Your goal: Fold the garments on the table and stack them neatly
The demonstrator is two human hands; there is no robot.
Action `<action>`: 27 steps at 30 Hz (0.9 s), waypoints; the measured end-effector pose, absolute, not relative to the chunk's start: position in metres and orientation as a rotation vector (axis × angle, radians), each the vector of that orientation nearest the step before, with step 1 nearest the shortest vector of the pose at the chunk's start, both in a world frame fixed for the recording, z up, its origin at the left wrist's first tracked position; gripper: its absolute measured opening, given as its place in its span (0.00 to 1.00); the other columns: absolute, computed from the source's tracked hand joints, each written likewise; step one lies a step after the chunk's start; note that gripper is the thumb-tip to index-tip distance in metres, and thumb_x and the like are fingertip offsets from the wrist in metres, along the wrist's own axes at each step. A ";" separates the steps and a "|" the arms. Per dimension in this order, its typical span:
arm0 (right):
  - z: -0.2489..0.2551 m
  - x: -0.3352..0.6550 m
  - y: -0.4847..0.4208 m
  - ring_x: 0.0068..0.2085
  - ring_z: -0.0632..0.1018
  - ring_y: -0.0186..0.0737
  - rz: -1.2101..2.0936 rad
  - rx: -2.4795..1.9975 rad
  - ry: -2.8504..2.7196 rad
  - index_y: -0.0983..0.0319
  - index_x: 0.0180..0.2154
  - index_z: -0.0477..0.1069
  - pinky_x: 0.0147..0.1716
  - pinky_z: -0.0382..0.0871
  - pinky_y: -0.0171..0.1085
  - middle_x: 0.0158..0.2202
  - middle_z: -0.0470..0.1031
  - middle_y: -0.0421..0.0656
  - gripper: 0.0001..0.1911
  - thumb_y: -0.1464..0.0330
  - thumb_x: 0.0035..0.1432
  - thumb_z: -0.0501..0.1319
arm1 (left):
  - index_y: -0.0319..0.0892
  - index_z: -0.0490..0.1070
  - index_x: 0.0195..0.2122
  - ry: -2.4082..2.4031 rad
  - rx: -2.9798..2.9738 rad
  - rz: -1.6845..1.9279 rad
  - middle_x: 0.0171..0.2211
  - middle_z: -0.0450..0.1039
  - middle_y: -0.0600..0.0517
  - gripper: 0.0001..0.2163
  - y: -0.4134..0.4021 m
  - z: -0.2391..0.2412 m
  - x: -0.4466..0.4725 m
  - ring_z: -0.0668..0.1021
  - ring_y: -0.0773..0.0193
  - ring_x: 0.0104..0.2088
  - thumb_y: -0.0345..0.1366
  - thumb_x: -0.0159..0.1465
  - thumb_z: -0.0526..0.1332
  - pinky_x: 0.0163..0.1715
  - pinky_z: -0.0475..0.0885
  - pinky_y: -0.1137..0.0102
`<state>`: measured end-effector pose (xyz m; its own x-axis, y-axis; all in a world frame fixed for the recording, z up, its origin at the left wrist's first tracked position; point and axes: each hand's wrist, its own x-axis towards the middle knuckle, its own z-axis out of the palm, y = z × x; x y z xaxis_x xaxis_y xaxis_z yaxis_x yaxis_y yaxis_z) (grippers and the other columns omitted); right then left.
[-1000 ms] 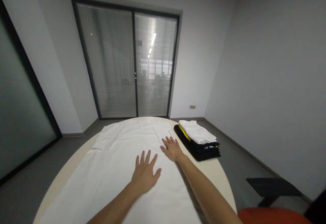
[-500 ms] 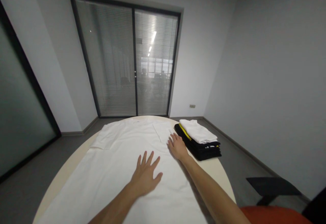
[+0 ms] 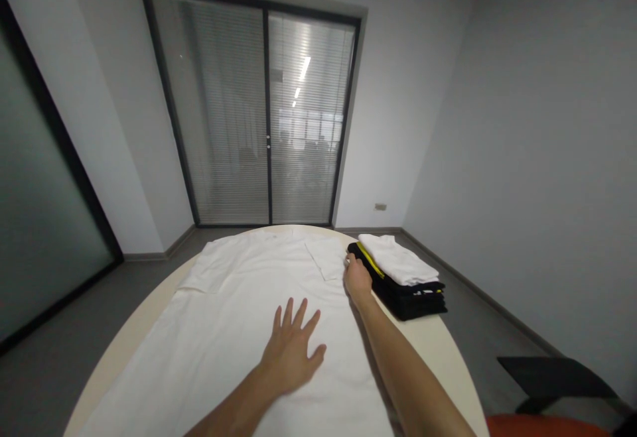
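A white shirt [image 3: 213,344] lies spread out in front of me on a pale round table [image 3: 438,357], its far end close to the table's far rim and its near end running out of view below me. My left hand [image 3: 293,357] is flat over the middle of the shirt, palm down, open wide with the fingers fanned and the thumb out to the side, and it has hold of nothing. My right hand [image 3: 357,279] is farther forward, at the shirt's right edge, with its fingers curled in; a small pale bit shows at the fingertips, but I cannot tell whether they are pinching cloth. Just to the left of that hand, a flap of the shirt [image 3: 324,258] with a crisp straight edge lies over the body, while on the far left a short sleeve [image 3: 204,274] points outward, with soft creases around it. Just beside my right hand, on its right, sits a stack of folded clothes [image 3: 408,301], mostly black, with a yellow strip [image 3: 371,260] along one side and a folded white piece [image 3: 398,261] on top. Past the table stand dark-framed glass panels with blinds [image 3: 219,125], and at the lower right I see a black armrest [image 3: 557,377] above a red-orange seat [image 3: 537,428]
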<state>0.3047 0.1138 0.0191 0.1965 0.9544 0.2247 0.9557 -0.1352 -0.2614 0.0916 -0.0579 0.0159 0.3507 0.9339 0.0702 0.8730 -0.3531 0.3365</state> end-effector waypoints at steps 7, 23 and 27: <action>0.012 0.304 0.106 0.56 0.68 0.52 -0.084 -1.979 -1.963 0.61 0.54 0.71 0.51 0.63 0.42 0.57 0.68 0.53 0.19 0.69 0.65 0.52 | 0.56 0.51 0.70 1.599 2.380 0.385 0.73 0.40 0.52 0.31 -0.057 0.016 0.090 0.39 0.44 0.71 0.56 0.67 0.50 0.68 0.37 0.44; 0.016 0.320 0.099 0.59 0.66 0.46 -0.049 -1.656 -2.093 0.58 0.43 0.76 0.54 0.60 0.40 0.56 0.72 0.45 0.11 0.65 0.63 0.57 | 0.55 0.52 0.70 1.624 2.377 0.311 0.73 0.38 0.52 0.31 -0.058 0.020 0.091 0.39 0.43 0.71 0.53 0.67 0.53 0.68 0.38 0.43; 0.019 0.314 0.099 0.51 0.73 0.43 -0.057 -1.675 -2.041 0.61 0.46 0.72 0.50 0.61 0.37 0.46 0.77 0.48 0.13 0.64 0.68 0.52 | 0.55 0.51 0.70 1.626 2.384 0.302 0.73 0.38 0.52 0.31 -0.058 0.023 0.093 0.39 0.44 0.71 0.52 0.67 0.53 0.68 0.38 0.43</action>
<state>0.3141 0.0987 0.0187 -0.1218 0.9098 0.3968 0.9307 0.2437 -0.2730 0.0933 -0.0581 0.0231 0.3593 0.9326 0.0353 0.8829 -0.3520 0.3108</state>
